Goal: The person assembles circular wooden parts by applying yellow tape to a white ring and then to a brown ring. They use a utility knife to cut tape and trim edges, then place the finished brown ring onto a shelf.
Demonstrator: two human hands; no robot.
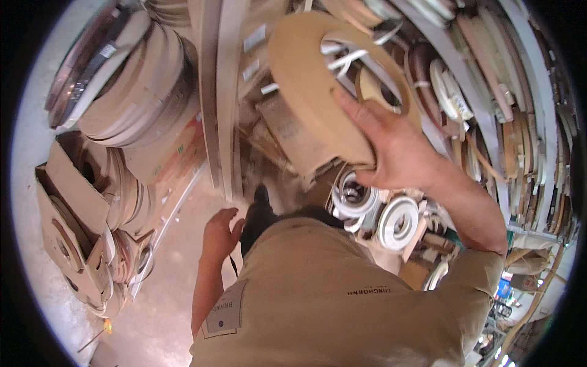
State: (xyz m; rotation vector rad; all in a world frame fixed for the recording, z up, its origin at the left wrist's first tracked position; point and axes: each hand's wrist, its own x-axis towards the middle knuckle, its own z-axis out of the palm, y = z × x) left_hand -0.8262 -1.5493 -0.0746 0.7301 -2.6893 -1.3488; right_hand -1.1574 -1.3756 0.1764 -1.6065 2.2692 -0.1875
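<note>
A wide tan roll of flat banding [299,79], shaped like a large ring, is held up in front of me toward the shelves. My right hand [403,147] grips its near right side, the thumb and fingers wrapped over the band. Through the ring's opening, white strips and another tan coil show behind it. My left hand [221,232] hangs low beside my body, holding nothing, its thumb apart from the fingers. No other thing touches the left hand.
Racks on the right hold many upright rolls, among them a white coil [449,92]. White rolls [398,223] lie low beside my right side. Large coils [137,92] and an open cardboard box [70,189] stand at left. A tall upright post [218,104] rises ahead.
</note>
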